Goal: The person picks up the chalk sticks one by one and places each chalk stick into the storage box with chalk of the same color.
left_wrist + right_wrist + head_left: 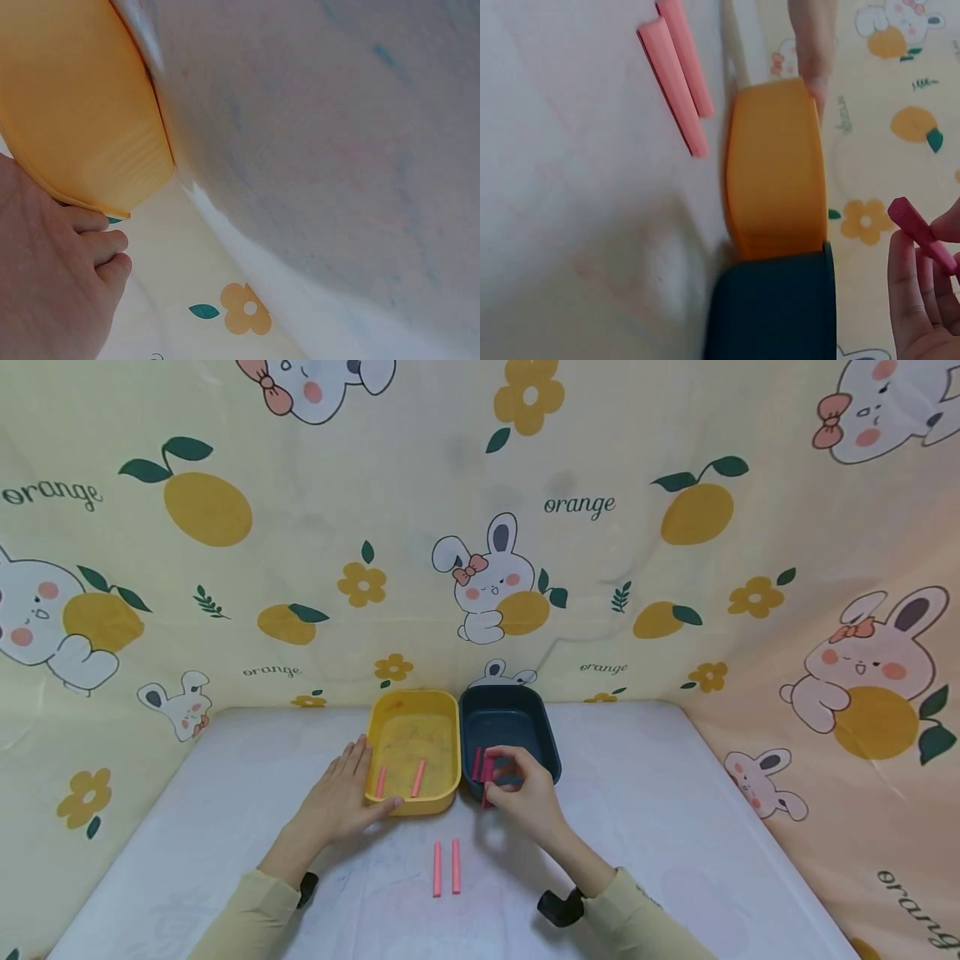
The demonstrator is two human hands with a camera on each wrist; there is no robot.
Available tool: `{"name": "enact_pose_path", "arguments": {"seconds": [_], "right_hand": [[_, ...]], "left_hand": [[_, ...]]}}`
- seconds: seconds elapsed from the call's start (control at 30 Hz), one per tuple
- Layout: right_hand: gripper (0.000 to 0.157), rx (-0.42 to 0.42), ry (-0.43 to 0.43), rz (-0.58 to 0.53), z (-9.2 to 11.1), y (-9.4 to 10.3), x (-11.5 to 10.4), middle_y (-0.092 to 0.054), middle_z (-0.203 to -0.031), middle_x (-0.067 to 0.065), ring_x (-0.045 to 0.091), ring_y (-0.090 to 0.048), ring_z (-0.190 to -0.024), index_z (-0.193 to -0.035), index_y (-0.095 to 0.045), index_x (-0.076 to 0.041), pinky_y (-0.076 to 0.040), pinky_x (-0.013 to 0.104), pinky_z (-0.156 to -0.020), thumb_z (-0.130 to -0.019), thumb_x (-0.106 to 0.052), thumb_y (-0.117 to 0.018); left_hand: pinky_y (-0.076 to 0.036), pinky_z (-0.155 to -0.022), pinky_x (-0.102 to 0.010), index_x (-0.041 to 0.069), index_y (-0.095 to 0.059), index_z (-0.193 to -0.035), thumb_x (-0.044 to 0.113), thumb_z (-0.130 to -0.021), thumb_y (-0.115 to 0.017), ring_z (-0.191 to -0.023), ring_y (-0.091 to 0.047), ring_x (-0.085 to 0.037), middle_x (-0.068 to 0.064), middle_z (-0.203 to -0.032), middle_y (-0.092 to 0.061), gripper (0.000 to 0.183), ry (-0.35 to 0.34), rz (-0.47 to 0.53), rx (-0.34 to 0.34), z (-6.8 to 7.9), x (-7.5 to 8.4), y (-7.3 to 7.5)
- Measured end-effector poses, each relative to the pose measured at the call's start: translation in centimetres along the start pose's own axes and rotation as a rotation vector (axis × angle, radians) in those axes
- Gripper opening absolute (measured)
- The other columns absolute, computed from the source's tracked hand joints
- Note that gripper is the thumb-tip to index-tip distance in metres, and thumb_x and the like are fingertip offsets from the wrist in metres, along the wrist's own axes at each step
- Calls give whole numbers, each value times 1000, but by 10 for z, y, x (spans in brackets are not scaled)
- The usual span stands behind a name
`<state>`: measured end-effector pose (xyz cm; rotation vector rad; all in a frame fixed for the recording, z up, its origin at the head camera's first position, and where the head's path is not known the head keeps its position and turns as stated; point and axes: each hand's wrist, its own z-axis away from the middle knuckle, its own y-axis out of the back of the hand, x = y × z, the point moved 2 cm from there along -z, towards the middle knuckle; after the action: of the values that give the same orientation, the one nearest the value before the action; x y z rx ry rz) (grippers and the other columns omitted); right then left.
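My left hand [341, 797] rests against the left side of the yellow container [420, 807], its fingers straight along the wall and the thumb at the front rim. Two light pink sticks lie inside, one pink stick [380, 782] near the hand and another [417, 778] further right. Over the front of the dark blue container [555, 752], my right hand [527, 793] pinches a dark pink stick [922, 234] between thumb and fingers. Beside it, a dark pink stick [476, 764] shows in that container. How many lie behind the right hand cannot be seen.
The two containers stand side by side at the back of the white-covered table [637, 827]. Two light pink sticks, a left one [437, 869] and a right one [456, 866], lie in front of them. A patterned cloth [450, 468] hangs behind.
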<state>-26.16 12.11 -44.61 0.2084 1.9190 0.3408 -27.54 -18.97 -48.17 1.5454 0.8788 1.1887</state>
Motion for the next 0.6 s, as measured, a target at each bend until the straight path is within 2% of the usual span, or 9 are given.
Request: {"name": "enact_pose_path", "arguments": {"seconds": [0.37,0.47,0.6], "right_hand": [[40,56,65,11,-30,8,15,-69,-118,7,20,-67,-90,-122,-69,-8,-56,21,-67,-85,8,-75],[37,54,77,23,-37,9,21,-68,-117,8,17,-68,-87,-122,-68,-5,-58,22,-66,-87,6,-74],[33,23,70,42,-47,11,28,-67,-117,10,20,-70,-87,-122,-68,-2,-59,25,-66,-90,5,-72]], "left_hand": [[-21,-126,-59,-11,-16,-161,83,-91,-46,-157,-14,-45,-26,-172,-9,121,-3,2,-3,0,0,0],[-21,-126,-59,-11,-16,-161,84,-91,-45,-157,-14,-45,-26,-172,-9,122,-1,1,-6,0,-1,0],[-21,-126,-59,-10,-15,-161,84,-91,-45,-158,-14,-44,-25,-172,-9,122,1,0,-6,0,-1,0]]}}
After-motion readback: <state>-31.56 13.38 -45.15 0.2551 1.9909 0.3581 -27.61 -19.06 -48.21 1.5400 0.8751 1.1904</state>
